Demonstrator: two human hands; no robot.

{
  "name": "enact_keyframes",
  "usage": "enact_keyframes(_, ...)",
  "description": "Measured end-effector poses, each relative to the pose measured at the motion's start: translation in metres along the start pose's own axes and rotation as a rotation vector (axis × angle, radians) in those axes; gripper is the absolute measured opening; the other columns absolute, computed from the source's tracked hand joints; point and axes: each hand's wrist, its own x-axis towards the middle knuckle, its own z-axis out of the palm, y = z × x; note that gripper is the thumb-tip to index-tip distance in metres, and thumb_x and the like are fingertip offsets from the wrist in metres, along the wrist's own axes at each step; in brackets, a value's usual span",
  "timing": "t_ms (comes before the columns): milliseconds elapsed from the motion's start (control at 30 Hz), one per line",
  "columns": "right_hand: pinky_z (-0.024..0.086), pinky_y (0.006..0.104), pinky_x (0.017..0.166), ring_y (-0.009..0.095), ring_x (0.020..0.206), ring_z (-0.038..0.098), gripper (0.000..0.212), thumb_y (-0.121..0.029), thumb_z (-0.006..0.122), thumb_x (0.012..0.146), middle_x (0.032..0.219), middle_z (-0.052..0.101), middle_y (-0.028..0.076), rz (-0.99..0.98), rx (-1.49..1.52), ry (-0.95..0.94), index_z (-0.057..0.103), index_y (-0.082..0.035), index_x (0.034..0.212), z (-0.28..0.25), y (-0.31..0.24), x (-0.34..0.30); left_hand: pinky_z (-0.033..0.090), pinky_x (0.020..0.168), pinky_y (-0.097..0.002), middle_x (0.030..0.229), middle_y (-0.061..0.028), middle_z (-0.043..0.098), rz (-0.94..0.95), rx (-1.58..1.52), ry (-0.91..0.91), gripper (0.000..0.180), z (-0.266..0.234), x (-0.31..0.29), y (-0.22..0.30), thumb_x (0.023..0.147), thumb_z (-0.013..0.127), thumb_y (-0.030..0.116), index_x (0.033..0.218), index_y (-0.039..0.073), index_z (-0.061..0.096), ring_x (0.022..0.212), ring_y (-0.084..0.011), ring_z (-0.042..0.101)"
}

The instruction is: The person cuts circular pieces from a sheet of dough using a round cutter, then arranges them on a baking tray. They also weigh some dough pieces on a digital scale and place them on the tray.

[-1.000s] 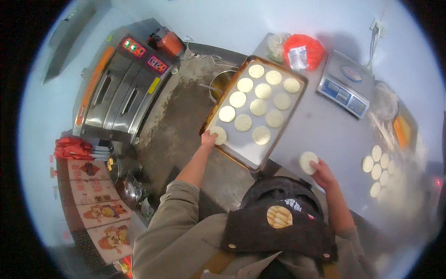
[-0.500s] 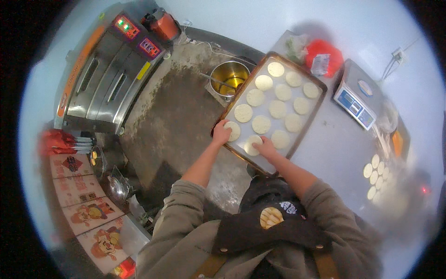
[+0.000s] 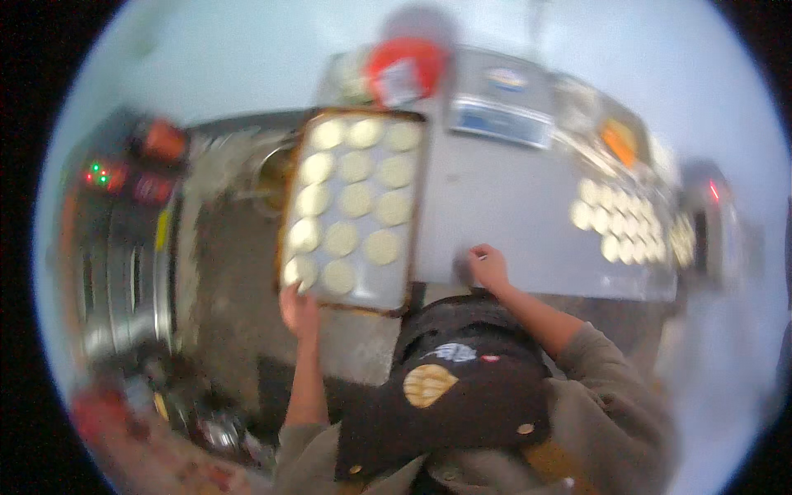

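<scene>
A rimmed baking tray bears several flat, round, pale dough pieces in rows. It lies at the left end of the grey table, partly past its edge. My left hand is at the tray's near left corner, fingers apart, fingertips at the edge of the nearest dough round. Over the table's front edge, right of the tray, is my right hand, bent at the fingers. Blur hides whether anything is in it; a dark shadow lies beside it.
More dough rounds lie at the table's right side. Behind them are clear bags and an orange item. A scale and a red bag stand at the back. Left of the tray is a metal pot; a steel oven stands far left.
My view has turned to the right, so the tray appears further left and upright. My right hand has left the dough round on the tray and moved right over the table.
</scene>
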Motion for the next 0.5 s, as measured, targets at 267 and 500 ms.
enact_keyframes(267, 0.056, 0.0417, 0.090, 0.032, 0.105, 0.070, 0.045, -0.030, 0.071, 0.089, 0.113, 0.073, 0.017, 0.287, -0.678, 0.183, 0.067, -0.001, 0.123, -0.320, 0.297, 0.046, 0.053, 0.076, -0.0330, 0.103, -0.0111, 0.063, -0.078, -0.248, -0.201, 0.026, 0.062, -0.111, 0.172, 0.084, 0.062, -0.005, 0.109, -0.001, 0.067, 0.092, -0.0225, 0.064)
enact_keyframes(500, 0.054, 0.0415, 0.095, 0.034, 0.113, 0.067, 0.051, -0.020, 0.075, 0.085, 0.124, 0.068, 0.022, 0.249, -0.347, 0.348, 0.062, 0.001, 0.129, -0.398, 0.338, 0.094, 0.055, 0.078, -0.0328, 0.108, -0.0097, 0.066, 0.097, -0.312, -0.481, 0.025, 0.136, -0.160, 0.342, 0.085, 0.064, -0.002, 0.109, 0.001, 0.068, 0.099, -0.0208, 0.066)
